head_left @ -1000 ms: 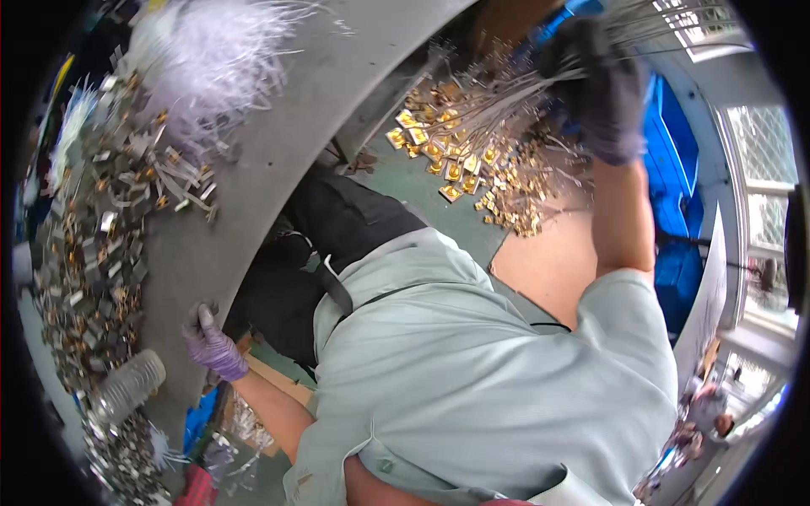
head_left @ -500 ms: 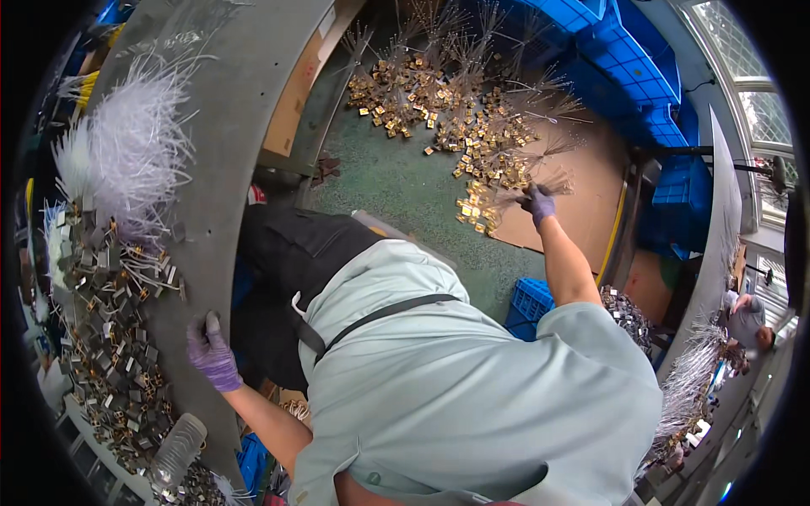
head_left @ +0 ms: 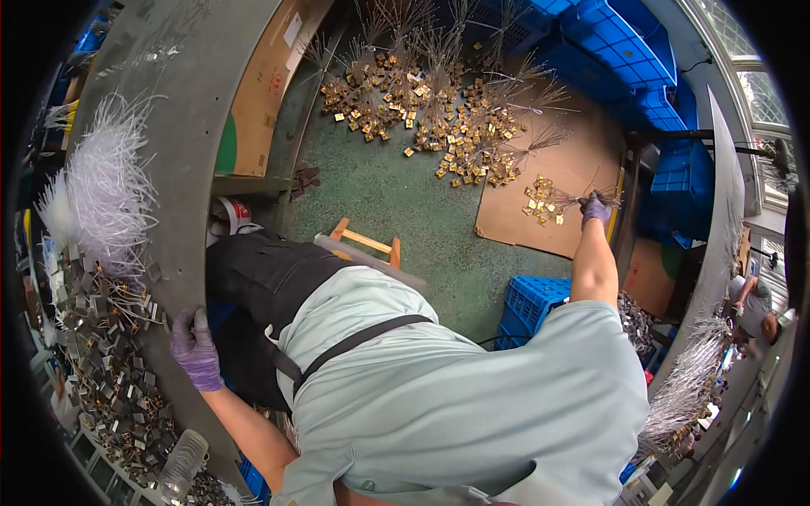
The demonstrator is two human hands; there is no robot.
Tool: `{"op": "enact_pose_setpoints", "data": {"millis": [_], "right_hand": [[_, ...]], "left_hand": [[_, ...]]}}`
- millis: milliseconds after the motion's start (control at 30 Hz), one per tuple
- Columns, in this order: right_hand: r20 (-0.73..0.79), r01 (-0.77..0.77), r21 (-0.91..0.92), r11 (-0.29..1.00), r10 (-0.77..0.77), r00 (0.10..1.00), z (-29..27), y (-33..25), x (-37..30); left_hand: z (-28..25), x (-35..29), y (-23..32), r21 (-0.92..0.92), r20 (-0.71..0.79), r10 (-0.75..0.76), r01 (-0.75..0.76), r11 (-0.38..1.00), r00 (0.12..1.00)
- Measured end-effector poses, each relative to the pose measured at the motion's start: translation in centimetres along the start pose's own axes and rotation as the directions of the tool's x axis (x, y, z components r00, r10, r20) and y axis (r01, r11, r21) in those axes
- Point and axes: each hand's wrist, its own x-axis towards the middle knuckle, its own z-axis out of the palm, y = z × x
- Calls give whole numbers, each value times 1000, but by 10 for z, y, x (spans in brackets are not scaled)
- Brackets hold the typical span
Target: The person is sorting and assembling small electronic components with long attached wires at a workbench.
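My right hand [head_left: 596, 207], in a purple glove, reaches far down to the floor and is closed on a small bundle of thin wires with brass-coloured pieces [head_left: 544, 201] at their ends. The bundle hangs just over a brown cardboard sheet [head_left: 523, 236]. My left hand [head_left: 194, 346], also gloved in purple, lies flat on the edge of the curved grey table [head_left: 181, 211], fingers apart, holding nothing. Beside it lie several small grey metal parts [head_left: 97, 337].
A large heap of wired brass pieces [head_left: 422, 110] covers the green floor. Blue crates [head_left: 536, 304] stand below my right arm and more [head_left: 641, 51] at the back. A wooden stool [head_left: 368, 241], white wire tufts [head_left: 105, 194], a plastic bottle [head_left: 181, 462], another person [head_left: 751, 304] far right.
My right hand has gone from up near my head down to the floor, and its wire bundle now hangs over the cardboard. My left hand has stayed on the table edge.
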Motion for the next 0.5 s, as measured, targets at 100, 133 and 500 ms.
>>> {"op": "enact_pose_setpoints", "data": {"millis": [100, 133, 500], "right_hand": [[-148, -16, 84, 996, 28, 989, 7, -13, 26], [-215, 7, 24, 1000, -2, 977, 1, -17, 44], [925, 917, -366, 158, 168, 340, 136, 137, -79]], "left_hand": [[8, -1, 1, 0, 14, 10, -10, 1000, 1000], [12, 0, -1, -25, 28, 11, -10, 1000, 1000], [36, -22, -5, -73, -82, 34, -40, 997, 996]]}}
